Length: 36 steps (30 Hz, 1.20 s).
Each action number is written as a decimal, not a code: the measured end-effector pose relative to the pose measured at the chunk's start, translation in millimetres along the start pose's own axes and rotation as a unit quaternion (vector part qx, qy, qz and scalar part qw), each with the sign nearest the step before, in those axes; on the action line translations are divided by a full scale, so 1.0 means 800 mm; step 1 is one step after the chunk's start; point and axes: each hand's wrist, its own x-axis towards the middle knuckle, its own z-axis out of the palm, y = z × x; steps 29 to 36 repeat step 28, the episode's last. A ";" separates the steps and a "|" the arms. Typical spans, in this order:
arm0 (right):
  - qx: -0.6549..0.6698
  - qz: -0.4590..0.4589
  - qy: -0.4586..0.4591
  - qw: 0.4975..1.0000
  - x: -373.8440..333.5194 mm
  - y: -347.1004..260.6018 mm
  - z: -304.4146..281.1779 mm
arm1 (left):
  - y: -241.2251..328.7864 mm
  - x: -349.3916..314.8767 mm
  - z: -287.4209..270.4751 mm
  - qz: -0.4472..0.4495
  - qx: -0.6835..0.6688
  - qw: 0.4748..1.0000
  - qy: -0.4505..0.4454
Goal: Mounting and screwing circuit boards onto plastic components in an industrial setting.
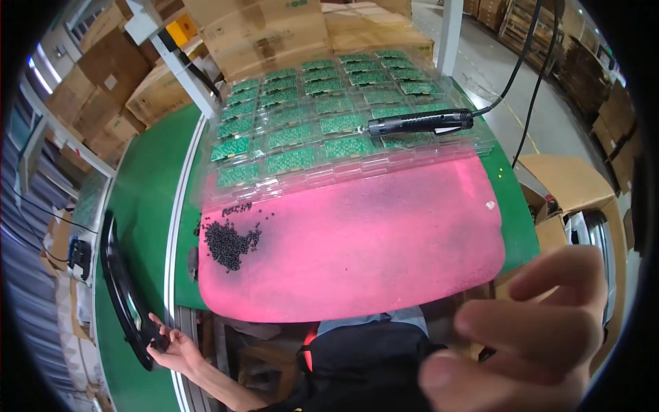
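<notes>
At the lower left, my left hand has its fingers and thumb closed about the lower end of a long, glossy black curved panel. The panel lies along the green belt. Close to the camera at the lower right, my right hand is raised with half-bent fingers apart, and I see nothing in it. A heap of small black screws or similar parts sits on the left of the pink mat. A black electric screwdriver rests across the trays of green circuit boards.
Clear plastic trays cover the far part of the bench. An open cardboard box with glossy black parts stands at the right. A cable runs up from the screwdriver. Large cartons are stacked behind, beside white posts.
</notes>
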 end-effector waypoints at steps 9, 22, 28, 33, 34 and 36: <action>-0.094 0.102 0.045 0.989 -0.110 -0.052 -0.059 | 0.044 0.108 -0.084 -0.208 -0.082 0.962 -0.156; -0.489 0.646 -0.059 0.584 -0.543 0.192 -0.198 | -0.091 0.030 0.117 0.153 0.259 0.772 -0.559; -0.282 0.868 -0.051 0.406 -0.756 0.183 -0.211 | -0.130 0.111 0.128 0.337 0.236 0.638 -0.652; -0.282 0.868 -0.051 0.406 -0.756 0.183 -0.211 | -0.130 0.111 0.128 0.337 0.236 0.638 -0.652; -0.282 0.868 -0.051 0.406 -0.756 0.183 -0.211 | -0.130 0.111 0.128 0.337 0.236 0.638 -0.652; -0.282 0.868 -0.051 0.406 -0.756 0.183 -0.211 | -0.130 0.111 0.128 0.337 0.236 0.638 -0.652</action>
